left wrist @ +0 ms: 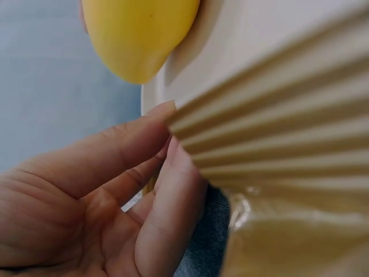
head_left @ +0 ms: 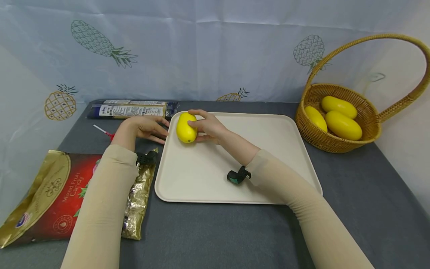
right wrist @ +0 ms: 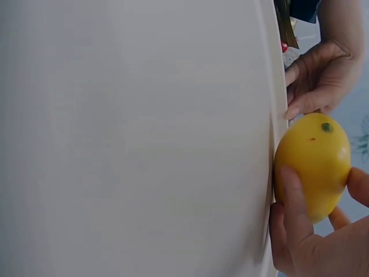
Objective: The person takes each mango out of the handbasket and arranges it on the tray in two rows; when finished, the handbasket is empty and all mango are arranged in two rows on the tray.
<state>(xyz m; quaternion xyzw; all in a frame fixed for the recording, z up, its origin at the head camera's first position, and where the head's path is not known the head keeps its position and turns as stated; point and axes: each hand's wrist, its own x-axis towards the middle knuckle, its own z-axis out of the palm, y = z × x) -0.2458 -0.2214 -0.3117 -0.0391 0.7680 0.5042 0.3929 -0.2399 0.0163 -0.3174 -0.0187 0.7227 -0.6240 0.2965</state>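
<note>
Mango [head_left: 185, 128] is at the far-left corner of the cream tray [head_left: 201, 168], where your right hand [head_left: 209, 127] pinches it between thumb and fingers, spread about its width; whether it rests on the tray cannot be told. Your left hand [head_left: 146, 127] has its fingers loosely extended, tips at the tray's left rim just beside the mango, holding nothing that shows. To your right, a wicker basket [head_left: 312, 136] holds 3 more yellow mangoes [head_left: 343, 125]; to your left lies a Mixed Fruit Candy bag [head_left: 64, 198]

A grey table [head_left: 215, 235] carries a tray [head_left: 198, 172], basket [head_left: 310, 137], candy bag [head_left: 64, 198] and blue packet [head_left: 132, 110].
</note>
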